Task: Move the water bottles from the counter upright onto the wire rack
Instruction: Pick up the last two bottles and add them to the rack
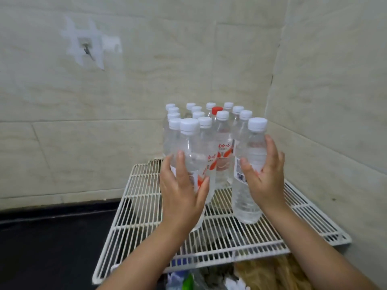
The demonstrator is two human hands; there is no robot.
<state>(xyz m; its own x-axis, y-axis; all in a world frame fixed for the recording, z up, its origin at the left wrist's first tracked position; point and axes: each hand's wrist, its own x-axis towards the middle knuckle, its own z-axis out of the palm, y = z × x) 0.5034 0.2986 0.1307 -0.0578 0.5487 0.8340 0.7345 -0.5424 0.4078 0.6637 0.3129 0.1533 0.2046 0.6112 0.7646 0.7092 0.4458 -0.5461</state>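
A white wire rack [146,216] lies in the wall corner. Several clear water bottles with white caps stand upright in rows at its back [222,139]; one among them has a red cap [217,110]. My left hand [184,191] wraps its fingers around a clear bottle [191,147] at the front left of the group. My right hand [266,176] grips another bottle [249,197] at the front right, which stands upright on the rack, its barcode label facing me.
A black counter [52,237] stretches left of the rack. Tiled walls close in behind and on the right. Under the rack's front edge lie crumpled bags and packaging [230,277]. A hook [88,51] is stuck on the back wall.
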